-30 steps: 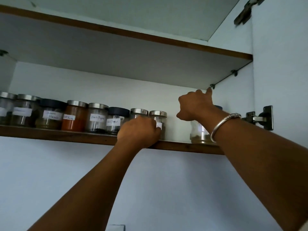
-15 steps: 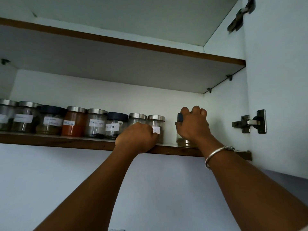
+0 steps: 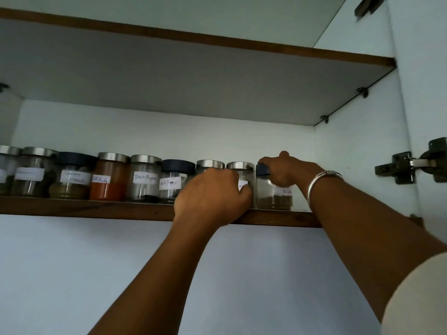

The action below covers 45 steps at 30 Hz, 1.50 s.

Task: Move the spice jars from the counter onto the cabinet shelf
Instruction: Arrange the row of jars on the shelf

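Jar placement at the right end of the shelf row, centre right of frame.
Right hand clasps the jar's dark lid; left hand is curled against the neighbouring jar. Best slid flush, upright, before release.

A wooden-edged shelf inside a white cabinet carries a single row of glass spice jars standing upright, close together along its front. From the left: steel-lidded jars, a dark-lidded masala jar, an orange powder jar, two black pepper jars, two more steel-lidded jars partly hidden, and a dark-lidded end jar with brown powder.
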### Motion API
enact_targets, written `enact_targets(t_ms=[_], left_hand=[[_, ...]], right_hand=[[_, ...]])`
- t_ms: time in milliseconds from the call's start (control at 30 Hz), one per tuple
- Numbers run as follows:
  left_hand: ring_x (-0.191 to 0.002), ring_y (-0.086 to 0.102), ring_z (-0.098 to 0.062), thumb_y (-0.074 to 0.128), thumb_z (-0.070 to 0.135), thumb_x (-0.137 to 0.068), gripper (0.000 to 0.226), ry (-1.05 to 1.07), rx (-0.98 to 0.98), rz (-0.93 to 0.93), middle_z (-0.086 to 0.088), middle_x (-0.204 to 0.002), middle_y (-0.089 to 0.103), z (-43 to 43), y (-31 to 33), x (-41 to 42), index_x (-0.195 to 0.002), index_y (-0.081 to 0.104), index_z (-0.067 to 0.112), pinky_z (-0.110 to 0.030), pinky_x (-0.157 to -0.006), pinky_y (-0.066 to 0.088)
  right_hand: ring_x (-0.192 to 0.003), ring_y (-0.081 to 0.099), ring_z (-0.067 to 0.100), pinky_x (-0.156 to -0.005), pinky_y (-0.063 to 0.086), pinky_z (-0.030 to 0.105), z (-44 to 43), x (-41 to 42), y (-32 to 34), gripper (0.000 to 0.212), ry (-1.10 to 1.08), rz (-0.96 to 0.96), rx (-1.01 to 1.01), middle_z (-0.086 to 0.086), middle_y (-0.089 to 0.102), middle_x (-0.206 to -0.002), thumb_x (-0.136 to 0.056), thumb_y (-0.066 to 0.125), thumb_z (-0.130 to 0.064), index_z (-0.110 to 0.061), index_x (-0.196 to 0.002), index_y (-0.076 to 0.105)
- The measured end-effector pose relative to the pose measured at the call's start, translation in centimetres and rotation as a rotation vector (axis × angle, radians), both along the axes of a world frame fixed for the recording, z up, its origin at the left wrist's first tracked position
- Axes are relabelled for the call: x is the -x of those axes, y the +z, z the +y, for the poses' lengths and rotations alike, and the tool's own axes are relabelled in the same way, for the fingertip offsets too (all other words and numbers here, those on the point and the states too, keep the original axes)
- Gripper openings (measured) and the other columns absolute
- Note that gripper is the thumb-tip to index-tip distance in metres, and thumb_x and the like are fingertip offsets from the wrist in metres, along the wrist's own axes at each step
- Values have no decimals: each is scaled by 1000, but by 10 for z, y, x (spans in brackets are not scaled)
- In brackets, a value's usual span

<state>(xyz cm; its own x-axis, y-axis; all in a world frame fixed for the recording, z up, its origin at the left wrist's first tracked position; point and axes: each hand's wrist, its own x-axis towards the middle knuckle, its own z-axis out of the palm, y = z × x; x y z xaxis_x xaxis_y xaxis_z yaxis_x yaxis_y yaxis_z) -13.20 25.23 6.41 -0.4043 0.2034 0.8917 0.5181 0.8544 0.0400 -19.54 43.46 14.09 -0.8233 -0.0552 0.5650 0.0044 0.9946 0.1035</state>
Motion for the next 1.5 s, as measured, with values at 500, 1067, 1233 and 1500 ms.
enact_targets(t_ms=[500,1067,1233,1500], left_hand=[[-79,52,-19,39,49,-88,39,12,-2,6,-5,-96,60,1,1,0,-106,60,22,-31,-68,45],[-58,52,-18,39,25,-90,22,68,-33,155,-1,-66,53,-37,-1,-7,-72,51,17,-27,-51,36],[-53,47,-14,35,30,-90,29,109,60,63,1,-61,48,-35,-2,-3,-64,41,20,-26,-50,32],[-50,41,-10,38,29,-89,31,97,69,50,4,-57,43,-32,-3,-1,-58,34,23,-25,-47,28]], right_hand=[[-120,34,29,-87,38,31,5,13,-3,36,-73,65,-153,12,55,-119,-91,40,-2,-10,-125,47],[-134,32,40,-104,40,41,5,12,-8,82,-57,-93,36,22,-4,-154,-88,47,5,-18,-150,-1],[-136,31,36,-89,46,30,-1,8,-12,84,-40,-182,96,20,11,-155,-90,42,8,-13,-148,-15],[-124,45,34,-101,43,40,2,9,-10,94,-81,-238,73,22,35,-145,-87,48,10,-18,-147,-19]])
